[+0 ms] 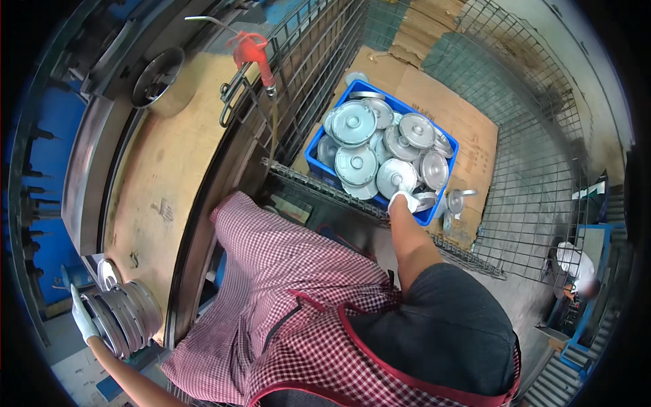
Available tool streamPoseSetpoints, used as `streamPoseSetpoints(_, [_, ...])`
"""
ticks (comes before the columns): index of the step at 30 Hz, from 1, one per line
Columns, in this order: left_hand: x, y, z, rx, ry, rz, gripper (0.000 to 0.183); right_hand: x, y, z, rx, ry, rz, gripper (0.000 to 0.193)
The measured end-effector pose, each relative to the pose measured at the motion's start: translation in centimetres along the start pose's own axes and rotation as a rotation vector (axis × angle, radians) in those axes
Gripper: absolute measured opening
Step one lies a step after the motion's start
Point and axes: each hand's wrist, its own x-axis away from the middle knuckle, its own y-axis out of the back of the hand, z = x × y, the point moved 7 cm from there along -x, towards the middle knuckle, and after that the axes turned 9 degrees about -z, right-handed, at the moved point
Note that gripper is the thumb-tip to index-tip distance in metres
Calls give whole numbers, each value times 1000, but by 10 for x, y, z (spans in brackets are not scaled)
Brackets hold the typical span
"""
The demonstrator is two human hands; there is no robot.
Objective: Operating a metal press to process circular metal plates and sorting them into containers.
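Observation:
At the lower left, my left hand, in a white glove, lies with straight fingers against the outer end of a row of round metal covers. The covers stand on edge, packed side by side, at the near end of the workbench. My right hand, also in a white glove, reaches to the front edge of a blue crate. Its fingers are closed on the rim of a silver round metal cover; the thumb is hidden. Many similar covers lie heaped in the crate.
The crate sits on cardboard inside a wire mesh cage. A red air gun hangs at the cage's left side. On the wooden bench stands a metal bowl. Another person is at the far right, near a roller conveyor.

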Motion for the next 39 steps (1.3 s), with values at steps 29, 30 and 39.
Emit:
streamPoseSetpoints(29, [7, 2, -4, -53, -114, -79, 47, 136, 99, 163, -1582, 507, 1081, 74])
streamPoseSetpoints(30, [10, 0, -5, 35, -50, -70, 51, 141, 98, 168, -1484, 522, 788, 54])
streamPoseSetpoints(39, [20, -1, -15, -14, -88, -53, 56, 45, 130, 84, -1745, 351, 485, 26])
